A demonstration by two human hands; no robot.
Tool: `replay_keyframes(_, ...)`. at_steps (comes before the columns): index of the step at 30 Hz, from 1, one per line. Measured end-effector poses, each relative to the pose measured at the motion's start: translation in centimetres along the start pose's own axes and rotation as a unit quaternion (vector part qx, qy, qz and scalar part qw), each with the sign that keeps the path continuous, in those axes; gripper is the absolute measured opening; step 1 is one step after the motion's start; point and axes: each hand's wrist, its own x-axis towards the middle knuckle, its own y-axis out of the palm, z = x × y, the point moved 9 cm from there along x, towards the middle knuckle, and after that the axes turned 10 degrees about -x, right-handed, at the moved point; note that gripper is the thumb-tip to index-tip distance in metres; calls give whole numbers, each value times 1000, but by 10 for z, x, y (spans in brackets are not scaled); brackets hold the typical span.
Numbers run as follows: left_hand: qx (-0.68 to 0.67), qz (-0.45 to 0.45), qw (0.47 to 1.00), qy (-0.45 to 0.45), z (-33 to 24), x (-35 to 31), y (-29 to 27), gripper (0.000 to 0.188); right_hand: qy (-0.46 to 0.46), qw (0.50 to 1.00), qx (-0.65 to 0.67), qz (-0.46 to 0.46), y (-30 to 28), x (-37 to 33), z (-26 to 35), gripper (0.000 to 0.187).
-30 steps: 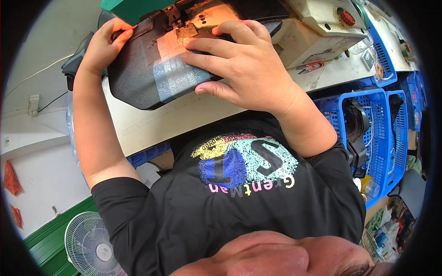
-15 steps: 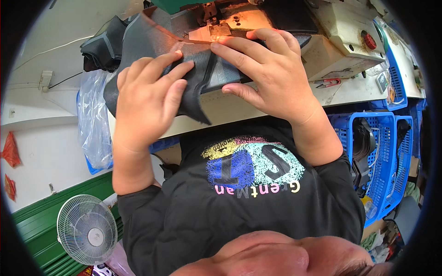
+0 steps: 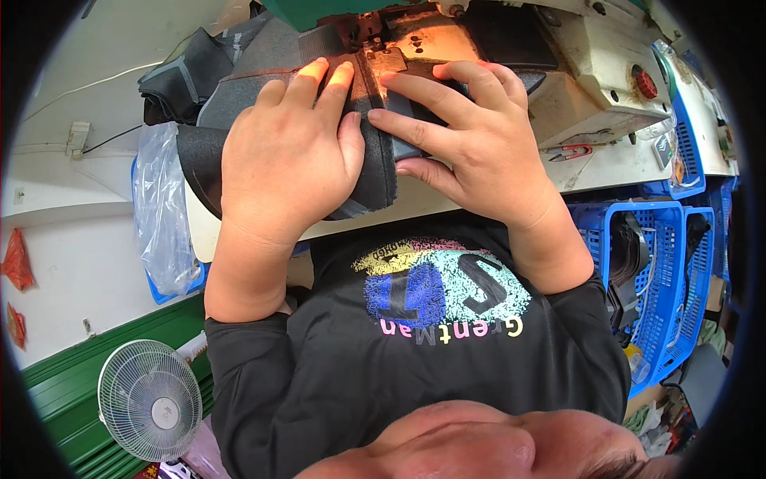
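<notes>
My left hand point(image 3: 291, 164) lies flat on a dark grey piece of sheet material point(image 3: 203, 152), fingers stretched toward the lit needle area of a sewing machine point(image 3: 594, 100). Part of the piece is covered by that hand, and its near edge hangs over the table's front. Just right of it, my right hand point(image 3: 487, 148) is spread, with fingertips at the material's right edge and by the metal presser foot point(image 3: 386, 60). Neither hand grips anything that I can see. Whether the needle is in the material cannot be made out.
More dark pieces point(image 3: 183, 80) are heaped at the back left, above a clear plastic bag point(image 3: 163, 215). Red-handled thread snips point(image 3: 570, 152) lie on the white tabletop point(image 3: 586, 176). Blue baskets point(image 3: 670, 299) stand at the right; a fan point(image 3: 152, 399) is at the lower left.
My left hand has moved right and forward, flattening onto the material. The piece's raised fold has come down, and its near corner has shifted right. My right hand has barely moved.
</notes>
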Motion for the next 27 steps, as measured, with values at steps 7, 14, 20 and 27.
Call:
replay_keyframes(7,-4,21,1000,19,-2,7,1,40,6,1000,11,2,0,0,-2,48)
replay_keyframes(14,-1,27,999,25,-2,10,3,39,3,1000,5,-7,0,-1,-2,47)
replay_keyframes(20,-4,-6,999,36,1,19,8,33,0,1000,8,-15,1,-1,-3,48)
replay_keyframes(27,4,-2,1000,-9,21,35,14,29,-13,1000,18,-20,1,-5,-4,44)
